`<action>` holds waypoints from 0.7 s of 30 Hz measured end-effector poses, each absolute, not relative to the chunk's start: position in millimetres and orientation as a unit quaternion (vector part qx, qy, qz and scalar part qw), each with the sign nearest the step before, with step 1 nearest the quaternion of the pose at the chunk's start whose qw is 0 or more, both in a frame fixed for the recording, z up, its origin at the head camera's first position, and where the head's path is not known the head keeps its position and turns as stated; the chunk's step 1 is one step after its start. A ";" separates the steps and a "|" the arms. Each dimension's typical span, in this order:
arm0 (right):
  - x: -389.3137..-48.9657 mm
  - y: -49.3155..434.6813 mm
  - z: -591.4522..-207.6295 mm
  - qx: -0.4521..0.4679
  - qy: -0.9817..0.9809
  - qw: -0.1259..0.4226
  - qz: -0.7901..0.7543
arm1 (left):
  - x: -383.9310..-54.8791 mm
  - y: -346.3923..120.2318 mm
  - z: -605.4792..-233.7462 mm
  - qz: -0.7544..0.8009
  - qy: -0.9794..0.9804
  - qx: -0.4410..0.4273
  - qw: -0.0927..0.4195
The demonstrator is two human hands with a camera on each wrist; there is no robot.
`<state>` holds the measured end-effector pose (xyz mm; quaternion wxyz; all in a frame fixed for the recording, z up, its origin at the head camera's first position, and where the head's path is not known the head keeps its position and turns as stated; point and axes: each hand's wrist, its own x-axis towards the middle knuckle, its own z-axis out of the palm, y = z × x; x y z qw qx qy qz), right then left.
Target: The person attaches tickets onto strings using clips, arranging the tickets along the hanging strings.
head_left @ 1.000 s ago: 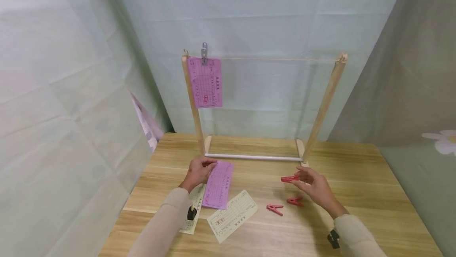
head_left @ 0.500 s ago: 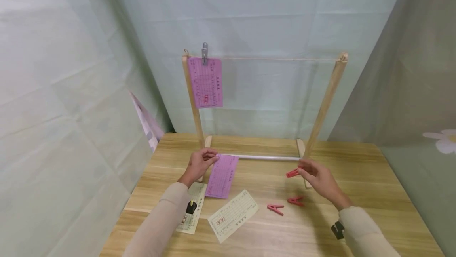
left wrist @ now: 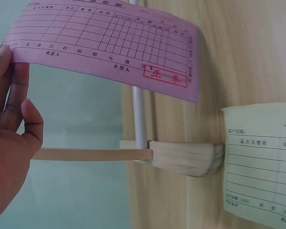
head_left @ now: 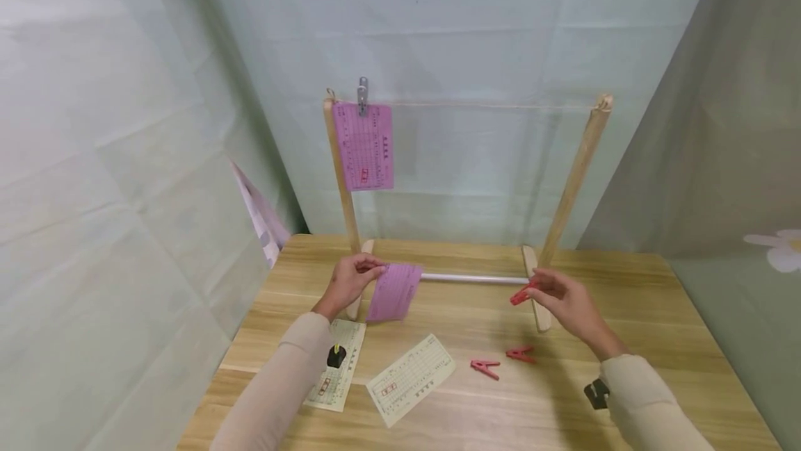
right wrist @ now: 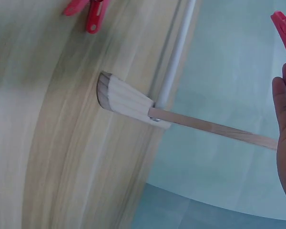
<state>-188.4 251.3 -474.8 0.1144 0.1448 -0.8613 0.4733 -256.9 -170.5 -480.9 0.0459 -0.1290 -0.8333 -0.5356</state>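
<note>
My left hand (head_left: 348, 285) pinches a purple receipt slip (head_left: 395, 292) by its upper left corner, and the slip hangs in front of the rack's base bar. In the left wrist view the same slip (left wrist: 105, 45) bows outward, showing a printed grid and a red stamp. At the right my right hand (head_left: 568, 306) pinches a red clothespin (head_left: 523, 294) between thumb and fingers, close to the rack's right foot. Another purple slip (head_left: 369, 149) hangs from the string (head_left: 463, 105) at the upper left, held by a metal clip (head_left: 362, 96).
Two more red clothespins, a left one (head_left: 484, 367) and a right one (head_left: 521, 354), lie on the wooden table (head_left: 475, 416). Pale yellow slips lie at the middle (head_left: 411, 380) and under the left forearm (head_left: 350, 354). Wooden posts (head_left: 576, 183) carry the string; cloth curtains surround the table.
My left hand has lifted the purple slip up and away from the table, toward the rack. My right hand has risen slightly and shifted right, and the clothespin in it has tilted.
</note>
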 end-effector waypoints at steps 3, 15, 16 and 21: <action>-190.3 252.0 -472.9 0.149 -0.856 0.129 0.478 | -259.0 -170.1 -476.9 -0.551 -0.824 -0.126 0.041; -195.1 252.3 -456.3 0.142 -0.859 0.126 0.475 | -262.8 -170.5 -456.5 -0.541 -0.830 -0.130 0.040; -195.6 252.1 -454.2 0.142 -0.860 0.124 0.473 | -263.4 -170.6 -454.5 -0.544 -0.828 -0.132 0.036; -198.9 251.3 -444.6 0.153 -0.852 0.116 0.487 | -267.9 -171.0 -443.8 -0.553 -0.819 -0.146 0.031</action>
